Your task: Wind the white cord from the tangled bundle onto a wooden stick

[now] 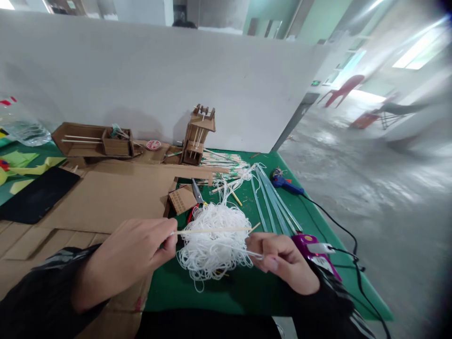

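A thin pale wooden stick [212,231] reaches rightward from my left hand [141,256], whose fingers are closed around its left end. Under the stick lies a big tangled heap of white string [215,254] on the green tabletop. My right hand [278,256], at the right side of the heap, is closed in a pinch on a strand of that white string. The stick's far tip passes just above the right hand's fingers; I cannot tell whether they touch. Scissors [197,192] with red handles lie behind the heap, partly covered by it.
Cardboard sheets [116,193] and a black tablet-like slab [38,194] cover the left side. Two cardboard constructions [81,141] stand against the white partition. Clear glue sticks [273,200], a blue glue gun [287,183], its cable and a purple power strip [316,254] lie right.
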Motion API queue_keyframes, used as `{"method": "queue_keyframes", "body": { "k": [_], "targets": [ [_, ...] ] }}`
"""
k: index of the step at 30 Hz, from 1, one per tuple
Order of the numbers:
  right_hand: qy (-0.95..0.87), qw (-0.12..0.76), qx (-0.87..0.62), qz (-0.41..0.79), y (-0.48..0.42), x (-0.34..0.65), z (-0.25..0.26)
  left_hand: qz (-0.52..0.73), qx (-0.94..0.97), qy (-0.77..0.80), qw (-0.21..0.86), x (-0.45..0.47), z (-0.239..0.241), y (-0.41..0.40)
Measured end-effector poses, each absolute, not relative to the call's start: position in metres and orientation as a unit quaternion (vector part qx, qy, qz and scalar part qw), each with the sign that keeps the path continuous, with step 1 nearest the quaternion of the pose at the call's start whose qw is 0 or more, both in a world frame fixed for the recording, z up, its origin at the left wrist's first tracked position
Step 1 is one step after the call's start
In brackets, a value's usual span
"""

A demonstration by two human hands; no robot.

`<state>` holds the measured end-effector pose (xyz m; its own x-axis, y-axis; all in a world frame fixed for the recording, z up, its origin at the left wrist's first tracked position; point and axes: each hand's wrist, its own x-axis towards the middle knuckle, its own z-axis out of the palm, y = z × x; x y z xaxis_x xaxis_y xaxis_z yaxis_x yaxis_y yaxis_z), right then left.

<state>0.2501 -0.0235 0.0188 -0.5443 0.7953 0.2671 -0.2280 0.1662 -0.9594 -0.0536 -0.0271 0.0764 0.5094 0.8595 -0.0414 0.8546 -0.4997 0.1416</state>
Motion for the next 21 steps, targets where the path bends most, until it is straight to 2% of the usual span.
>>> {"method": "queue_keyframes", "body": {
  "k": [4,7,10,14,19,21],
  "targets": [
    [-0.480,0.506,-0.262,0.667,-0.021,0.243,0.020,-0.019,0.888,0.449,0.099,-0.046,0.070,-0.032],
    [-0.378,0.517,-0.293,0.710,-0.018,0.235,0.024,-0.031,0.898,0.422,0.118,-0.038,0.065,-0.036],
    [-0.401,0.515,-0.350,0.672,-0.013,0.234,0.022,-0.023,0.902,0.411,0.128,-0.035,0.064,-0.038],
    [-0.534,0.456,-0.424,0.572,-0.007,0.246,0.013,0.048,0.885,0.436,0.156,-0.040,0.068,-0.035],
    [-0.637,0.308,-0.369,0.603,-0.008,0.266,0.006,0.137,0.823,0.522,0.177,-0.049,0.074,-0.025],
    [-0.617,0.326,-0.353,0.624,-0.011,0.276,0.003,0.167,0.806,0.537,0.183,-0.053,0.077,-0.021]
  ]
}}
